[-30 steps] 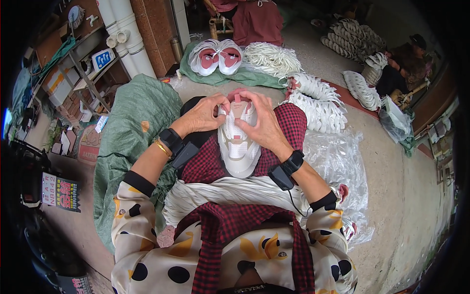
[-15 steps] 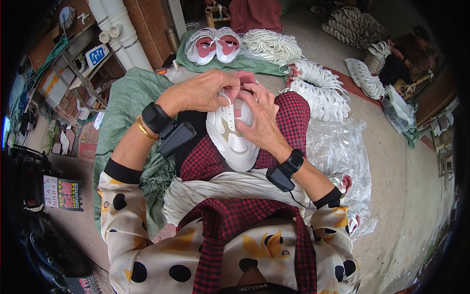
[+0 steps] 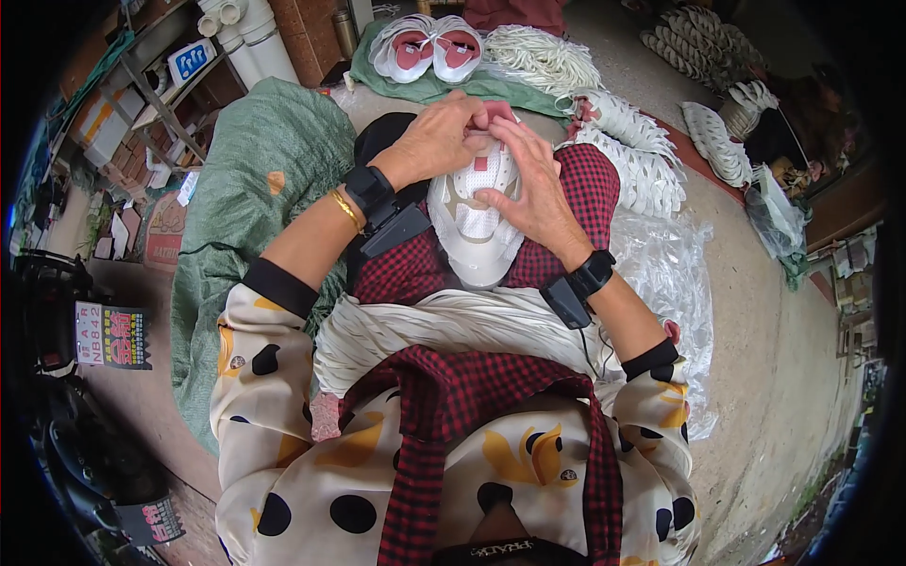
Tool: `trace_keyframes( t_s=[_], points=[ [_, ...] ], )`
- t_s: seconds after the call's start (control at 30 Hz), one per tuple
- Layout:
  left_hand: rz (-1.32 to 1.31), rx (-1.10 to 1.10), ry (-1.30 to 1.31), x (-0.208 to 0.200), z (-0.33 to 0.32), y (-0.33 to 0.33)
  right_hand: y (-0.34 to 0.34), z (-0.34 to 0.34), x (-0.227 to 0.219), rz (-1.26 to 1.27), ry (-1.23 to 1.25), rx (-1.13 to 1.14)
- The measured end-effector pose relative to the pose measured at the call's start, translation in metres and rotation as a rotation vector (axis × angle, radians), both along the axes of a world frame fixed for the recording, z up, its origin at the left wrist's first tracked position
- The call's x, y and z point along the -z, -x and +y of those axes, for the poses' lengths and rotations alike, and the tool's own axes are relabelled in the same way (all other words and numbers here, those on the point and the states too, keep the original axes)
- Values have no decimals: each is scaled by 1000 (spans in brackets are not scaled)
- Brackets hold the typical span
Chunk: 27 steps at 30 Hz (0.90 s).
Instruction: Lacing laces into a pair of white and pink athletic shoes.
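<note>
Shoe upper (image 3: 477, 255), panels seemingly already joined, lay on the checked apron (image 3: 404, 269), right fingers (image 3: 530, 149) half-spread holding it, left fingers (image 3: 459, 108) bent at its pink collar (image 3: 500, 110), grip and any unfinished part hidden.

- I have the left hand (image 3: 439, 140) arched, fingers curled inward.
- I have the right hand (image 3: 534, 193) reaching up beside it, fingers extended, thumb spread.
- My left forearm (image 3: 313, 236) and right forearm (image 3: 627, 309) slant inward.

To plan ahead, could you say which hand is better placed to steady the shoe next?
Probably the right hand: its thumb lies over the shoe; the left hand is at the pink collar.
</note>
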<state>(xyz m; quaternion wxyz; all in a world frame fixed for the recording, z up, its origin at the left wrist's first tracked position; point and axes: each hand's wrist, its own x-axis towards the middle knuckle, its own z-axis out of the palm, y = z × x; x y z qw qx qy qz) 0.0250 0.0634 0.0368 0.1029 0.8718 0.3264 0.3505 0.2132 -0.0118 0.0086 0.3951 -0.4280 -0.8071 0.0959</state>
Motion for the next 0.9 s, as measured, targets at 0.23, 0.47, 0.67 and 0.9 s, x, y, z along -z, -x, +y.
trace_keyframes(
  t_s=[0.23,0.47,0.67,0.9],
  points=[
    [573,-406,-212,18,-47,52,-7,-7,9,-49,-4,23],
    [1254,-398,75,65,-35,49,1,-12,10,-50,-15,22],
    [271,-671,22,-19,2,118,-2,-19,7,-28,8,51],
    [146,-789,156,-4,39,144,0,-11,11,-19,-19,13]
  ],
)
